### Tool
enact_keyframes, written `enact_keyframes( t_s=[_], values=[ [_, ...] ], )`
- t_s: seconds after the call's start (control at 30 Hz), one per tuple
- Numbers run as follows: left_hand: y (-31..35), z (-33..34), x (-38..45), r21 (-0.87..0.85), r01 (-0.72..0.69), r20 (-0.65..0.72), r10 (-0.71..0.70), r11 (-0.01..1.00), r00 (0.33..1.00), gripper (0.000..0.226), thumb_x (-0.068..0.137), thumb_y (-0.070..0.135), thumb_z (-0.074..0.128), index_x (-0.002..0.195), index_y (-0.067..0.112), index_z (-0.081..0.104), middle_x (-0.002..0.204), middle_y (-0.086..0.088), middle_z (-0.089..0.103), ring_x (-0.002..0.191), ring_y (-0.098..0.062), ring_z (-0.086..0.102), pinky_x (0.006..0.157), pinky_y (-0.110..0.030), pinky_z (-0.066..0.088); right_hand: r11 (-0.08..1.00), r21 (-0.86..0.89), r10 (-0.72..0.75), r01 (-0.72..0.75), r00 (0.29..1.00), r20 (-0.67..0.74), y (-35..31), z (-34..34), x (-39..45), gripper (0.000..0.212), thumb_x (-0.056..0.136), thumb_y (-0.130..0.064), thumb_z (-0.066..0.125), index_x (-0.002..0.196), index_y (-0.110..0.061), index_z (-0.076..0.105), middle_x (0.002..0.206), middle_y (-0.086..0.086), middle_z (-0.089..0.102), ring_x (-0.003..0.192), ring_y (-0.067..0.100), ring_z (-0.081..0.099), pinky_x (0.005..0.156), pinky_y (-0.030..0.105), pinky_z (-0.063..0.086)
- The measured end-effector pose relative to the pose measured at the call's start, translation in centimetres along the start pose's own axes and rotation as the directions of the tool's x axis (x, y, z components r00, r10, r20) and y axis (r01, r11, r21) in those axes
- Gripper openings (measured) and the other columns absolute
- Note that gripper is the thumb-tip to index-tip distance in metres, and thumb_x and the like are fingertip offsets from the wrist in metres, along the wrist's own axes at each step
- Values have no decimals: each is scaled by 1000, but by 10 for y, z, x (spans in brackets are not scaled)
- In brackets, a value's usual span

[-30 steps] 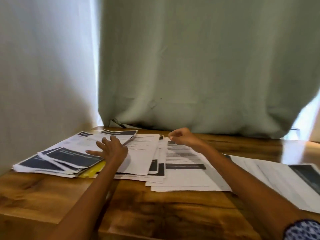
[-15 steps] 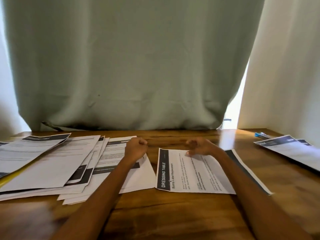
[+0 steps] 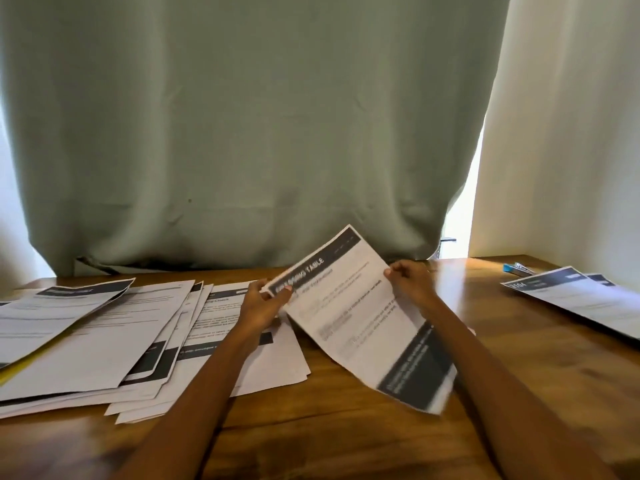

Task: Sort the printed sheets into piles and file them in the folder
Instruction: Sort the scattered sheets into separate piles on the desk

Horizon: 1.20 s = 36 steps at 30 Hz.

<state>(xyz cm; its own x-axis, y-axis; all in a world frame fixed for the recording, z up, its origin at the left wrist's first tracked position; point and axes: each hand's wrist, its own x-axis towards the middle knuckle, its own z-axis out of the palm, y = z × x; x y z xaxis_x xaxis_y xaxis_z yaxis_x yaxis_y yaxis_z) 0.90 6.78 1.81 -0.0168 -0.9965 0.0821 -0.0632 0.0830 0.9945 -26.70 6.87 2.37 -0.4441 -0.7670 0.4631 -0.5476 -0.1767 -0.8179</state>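
I see both hands, left (image 3: pixel 263 303) and right (image 3: pixel 412 284), pinching the sheet (image 3: pixel 360 317) by its far corners; thin and floppy, it sags toward the table (image 3: pixel 346 441).

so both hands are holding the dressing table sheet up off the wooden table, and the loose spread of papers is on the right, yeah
Not quite: the head view shows the loose spread of white printed papers on the left. The rest holds: left hand and right hand hold the black-banded "dressing table" sheet above the brown wooden table.
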Motion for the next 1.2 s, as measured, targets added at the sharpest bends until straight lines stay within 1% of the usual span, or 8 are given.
enact_keyframes(
  t_s=[0.13, 0.27, 0.37, 0.53, 0.73, 0.87, 1.0, 1.2],
  values=[
    [4, 8, -9, -94, 84, 141, -70, 992, 987, 42, 89, 19, 61, 126, 19, 42, 123, -11, 59, 105, -29, 60, 80, -43, 53, 928, 363, 107, -82, 993, -48, -14, 4, -4, 16, 88, -5, 60, 73, -4, 61, 74, 7, 62, 75, 21, 59, 73, 25, 54],
    [5, 12, -13, -81, -2, 209, 19, 997, 978, 25, 91, 6, 56, 112, 17, 48, 120, -10, 61, 99, -26, 62, 63, -32, 56, 936, 340, 126, -88, 988, -91, -22, 4, -9, 13, 90, -8, 59, 78, -4, 61, 79, 7, 63, 71, 16, 58, 64, 16, 51],
    [4, 10, -8, -63, -72, 127, 80, 995, 989, 27, 91, 5, 54, 117, 13, 49, 123, -10, 60, 108, -31, 61, 68, -35, 54, 938, 308, 150, -159, 987, 54, -29, 4, -13, 8, 92, -16, 58, 92, -9, 61, 87, 4, 67, 81, 21, 64, 72, 30, 55],
    [13, -22, 4, -30, -121, -99, 117, 992, 988, 22, 92, 14, 56, 114, 13, 53, 123, -11, 60, 105, -31, 62, 81, -40, 54, 932, 256, 158, -257, 923, 352, -54, 24, -19, 34, 89, -2, 59, 121, -8, 50, 121, 12, 61, 103, 31, 62, 91, 47, 50],
    [36, -127, 12, 95, -137, -199, 154, 986, 968, 34, 87, 4, 62, 119, 5, 53, 113, -8, 60, 106, -28, 60, 80, -30, 51, 943, 247, 122, -221, 924, 364, -125, 98, -40, 38, 90, 0, 57, 126, -4, 50, 120, 10, 59, 95, 27, 58, 80, 34, 47],
    [38, -231, 11, 311, -22, -277, 113, 950, 954, 47, 76, 4, 70, 121, 2, 55, 117, -16, 62, 100, -29, 62, 88, -36, 51, 937, 260, 110, -232, 904, 412, -179, 178, -76, 38, 91, 3, 53, 128, -2, 48, 120, 10, 58, 92, 22, 53, 68, 23, 45],
    [35, -319, -6, 630, 209, -445, 127, 748, 887, 55, 81, 19, 68, 128, 3, 46, 128, -18, 54, 114, -37, 53, 94, -44, 46, 912, 265, 153, -313, 860, 488, -221, 266, -117, 36, 90, 5, 49, 125, -3, 52, 125, 14, 58, 105, 30, 59, 79, 31, 49],
    [0, -394, -14, 679, 462, -545, -30, 570, 838, 71, 87, 38, 61, 141, 8, 28, 144, -18, 37, 131, -39, 37, 107, -54, 31, 900, 176, 200, -399, 736, 647, -276, 363, -180, 31, 91, -3, 46, 121, -6, 51, 123, 14, 59, 105, 30, 60, 84, 39, 55]
  ],
)
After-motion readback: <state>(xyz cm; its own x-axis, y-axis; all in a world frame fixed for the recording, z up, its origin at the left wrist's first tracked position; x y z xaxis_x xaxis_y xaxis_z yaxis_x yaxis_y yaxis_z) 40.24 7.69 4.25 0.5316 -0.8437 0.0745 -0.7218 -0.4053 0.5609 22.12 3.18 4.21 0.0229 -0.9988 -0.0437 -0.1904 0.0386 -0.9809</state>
